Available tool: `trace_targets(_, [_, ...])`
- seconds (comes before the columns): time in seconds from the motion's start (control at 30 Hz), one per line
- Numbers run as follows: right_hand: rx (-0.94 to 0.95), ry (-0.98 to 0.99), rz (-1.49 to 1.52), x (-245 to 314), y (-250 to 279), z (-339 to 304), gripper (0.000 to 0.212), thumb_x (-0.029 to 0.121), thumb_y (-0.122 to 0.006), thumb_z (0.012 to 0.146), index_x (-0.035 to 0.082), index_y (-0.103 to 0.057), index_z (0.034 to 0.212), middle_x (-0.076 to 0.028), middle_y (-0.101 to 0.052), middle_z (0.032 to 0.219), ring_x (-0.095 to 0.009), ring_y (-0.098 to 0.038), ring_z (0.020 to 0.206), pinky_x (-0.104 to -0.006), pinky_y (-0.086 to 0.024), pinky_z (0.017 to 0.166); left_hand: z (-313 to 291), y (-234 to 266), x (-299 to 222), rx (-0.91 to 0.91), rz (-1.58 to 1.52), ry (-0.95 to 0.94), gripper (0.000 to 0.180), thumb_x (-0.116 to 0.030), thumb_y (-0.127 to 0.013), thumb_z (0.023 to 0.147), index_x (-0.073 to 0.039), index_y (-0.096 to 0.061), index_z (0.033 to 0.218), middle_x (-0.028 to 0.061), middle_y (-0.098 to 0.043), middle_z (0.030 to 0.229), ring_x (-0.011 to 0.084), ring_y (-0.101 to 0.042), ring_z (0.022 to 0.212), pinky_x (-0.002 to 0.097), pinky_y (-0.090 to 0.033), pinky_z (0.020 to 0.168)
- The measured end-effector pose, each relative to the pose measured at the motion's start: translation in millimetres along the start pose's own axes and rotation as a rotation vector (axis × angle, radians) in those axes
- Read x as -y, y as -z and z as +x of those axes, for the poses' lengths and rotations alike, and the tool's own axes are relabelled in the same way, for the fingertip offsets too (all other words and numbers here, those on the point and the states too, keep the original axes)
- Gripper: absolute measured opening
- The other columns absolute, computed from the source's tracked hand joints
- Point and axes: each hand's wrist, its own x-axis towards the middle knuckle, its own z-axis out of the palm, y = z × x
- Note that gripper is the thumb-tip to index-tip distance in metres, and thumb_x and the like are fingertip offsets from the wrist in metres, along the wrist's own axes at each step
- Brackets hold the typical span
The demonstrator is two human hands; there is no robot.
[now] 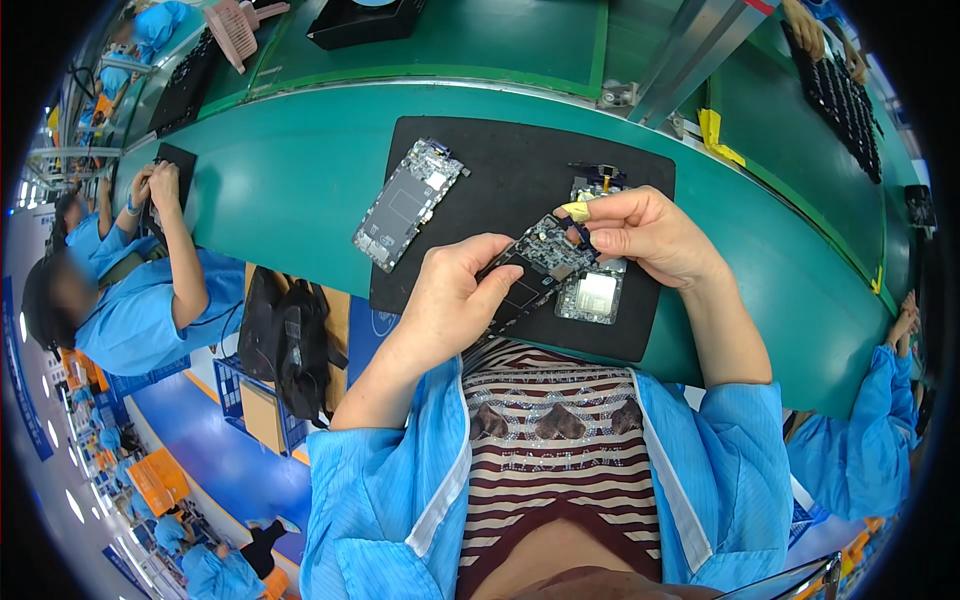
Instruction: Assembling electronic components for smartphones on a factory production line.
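Note:
A dark circuit board (540, 262) is held tilted above the black mat (490, 150). My left hand (452, 295) grips its lower left end between thumb and fingers. My right hand (655, 238) pinches at its upper right corner, by a small dark part; a yellow cover sits on one fingertip. Just what lies between those fingertips is partly hidden. Beneath my right hand, a second circuit board (590, 300) with a silvery square rests on the mat, mostly covered. A third circuit board (405, 208) lies slanted on the mat's left side.
The green bench (300, 170) surrounds the mat. Behind it run a metal post (695, 60) and a rail, with yellow tape (715, 138) nearby. A black tray (365, 25) and a pink basket (232, 35) stand farther back. Co-workers sit at left and right.

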Motion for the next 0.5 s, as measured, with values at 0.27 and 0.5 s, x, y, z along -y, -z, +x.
trace_targets(0.27, [0.03,-0.004,0.024,-5.1,1.7,3.4,0.034,0.005,-0.063,0.087,-0.003,-0.059,0.119,-0.008,-0.067,0.107,-0.009,-0.062,0.092,-0.0208,-0.049,0.082,-0.1,2.3,-10.9,0.065,0.123,0.07,0.017,0.002,-0.06,0.086,0.007,-0.061,0.102,0.004,-0.065,0.081,0.0032,-0.053,0.071,0.0196,-0.043,0.061])
trace_targets(0.5, [-0.038,0.068,0.031,-12.3,-2.1,4.6,0.03,0.005,-0.06,0.089,-0.002,-0.061,0.118,-0.007,-0.067,0.107,-0.009,-0.061,0.093,-0.0216,-0.049,0.082,0.6,-2.1,-9.6,0.042,0.171,0.09,0.015,0.0,-0.059,0.086,0.007,-0.061,0.1,0.0032,-0.064,0.077,0.0029,-0.051,0.068,0.0199,-0.042,0.059])
